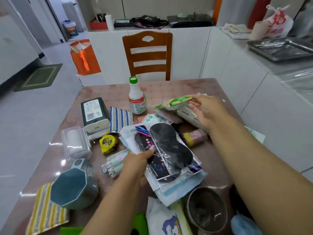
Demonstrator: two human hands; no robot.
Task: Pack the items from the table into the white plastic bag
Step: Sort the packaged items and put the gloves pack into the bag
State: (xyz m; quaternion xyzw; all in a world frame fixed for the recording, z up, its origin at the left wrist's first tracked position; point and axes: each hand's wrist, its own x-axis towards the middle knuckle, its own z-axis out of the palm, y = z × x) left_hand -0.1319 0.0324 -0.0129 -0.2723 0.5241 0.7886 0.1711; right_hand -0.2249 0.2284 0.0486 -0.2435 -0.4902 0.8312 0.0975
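Bag, white plastic [162, 217], lies crumpled at near table edge, mouth not visible. Left hand [140, 160] grips stack of flat packets [169, 150], thumb clamped on top. Right hand [206, 109] pinches green-white packet [176, 102], lifted over far-right clutter. Step: gathering items. Next: carry both toward bag, find opening. Dark bowl [206, 207] crowds bag's right; bottle [137, 97] upright, near right hand's path.

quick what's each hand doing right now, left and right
Left hand: closed on a stack of flat packets, thumb on top.
Right hand: holding a green and white packet above the table, pinched at one end.
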